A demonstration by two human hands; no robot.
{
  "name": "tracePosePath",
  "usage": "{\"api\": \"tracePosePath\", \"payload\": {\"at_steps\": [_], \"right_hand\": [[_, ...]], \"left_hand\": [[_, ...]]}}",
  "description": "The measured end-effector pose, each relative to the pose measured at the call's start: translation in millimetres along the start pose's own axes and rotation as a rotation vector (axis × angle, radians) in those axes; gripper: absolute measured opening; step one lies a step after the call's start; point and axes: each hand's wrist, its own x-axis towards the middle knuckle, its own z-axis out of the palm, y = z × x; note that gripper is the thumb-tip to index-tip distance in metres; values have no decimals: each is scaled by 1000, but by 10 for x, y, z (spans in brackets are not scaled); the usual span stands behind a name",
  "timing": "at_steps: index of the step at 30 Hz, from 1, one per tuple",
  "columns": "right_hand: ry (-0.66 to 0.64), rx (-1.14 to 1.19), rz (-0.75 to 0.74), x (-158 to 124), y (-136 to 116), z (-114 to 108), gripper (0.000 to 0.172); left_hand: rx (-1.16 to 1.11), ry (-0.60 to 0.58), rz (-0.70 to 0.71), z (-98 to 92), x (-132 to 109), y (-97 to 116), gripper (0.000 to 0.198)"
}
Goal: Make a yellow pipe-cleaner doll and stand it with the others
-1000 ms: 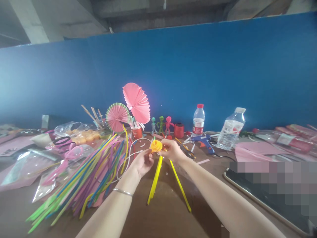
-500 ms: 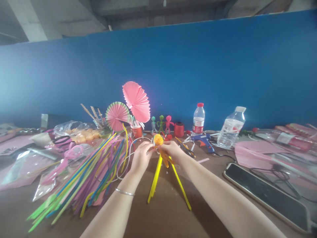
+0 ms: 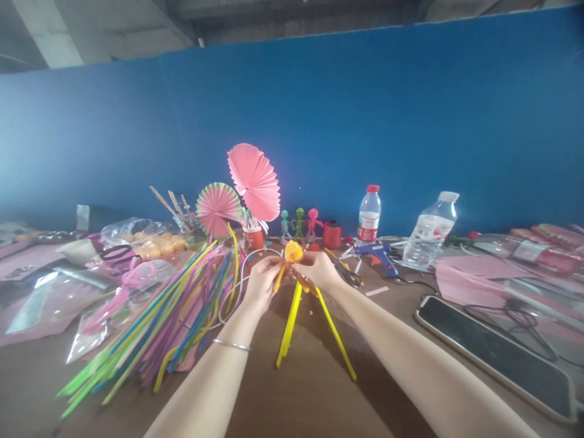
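Between my hands is a small orange pipe-cleaner figure point(image 3: 293, 252) with a round yellow-orange head on top. My left hand point(image 3: 264, 281), a silver bangle on its wrist, is closed with fingertips pinching the figure's left side, where an orange strand point(image 3: 280, 277) hangs down. My right hand point(image 3: 321, 270) is closed on the other side of the figure, its fingertips just below the head. The fingers hide most of the body. Yellow pipe cleaners point(image 3: 289, 328) lie on the brown table point(image 3: 314, 395) under the hands, spread in two directions.
Multicoloured pipe cleaners point(image 3: 150, 328) lie at left. Behind stand three small pipe-cleaner figures point(image 3: 299, 224), a red spool point(image 3: 332, 235), paper fans point(image 3: 253, 181) and water bottles point(image 3: 368, 216). To the right are scissors point(image 3: 349, 274), a blue glue gun point(image 3: 381, 257) and a phone point(image 3: 495, 359).
An orange strand now hangs beside my left fingers, while the orange strands below my right hand show less. Both hands stay around the figure. The view has shifted slightly.
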Motion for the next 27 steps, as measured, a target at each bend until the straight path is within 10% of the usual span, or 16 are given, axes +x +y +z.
{"api": "tracePosePath", "payload": {"at_steps": [7, 13, 17, 22, 27], "right_hand": [[-42, 256, 235, 64, 61, 9, 21], [-49, -189, -296, -45, 26, -59, 15], [-47, -333, -465, -57, 35, -48, 12], [-56, 129, 157, 71, 74, 3, 17], [-109, 371, 321, 101, 90, 4, 20]], "left_hand": [[663, 1, 542, 37, -120, 30, 13], [267, 7, -57, -79, 4, 19, 11], [201, 6, -129, -125, 51, -16, 9], [559, 170, 469, -97, 19, -86, 27], [1003, 61, 857, -144, 21, -117, 13]]}}
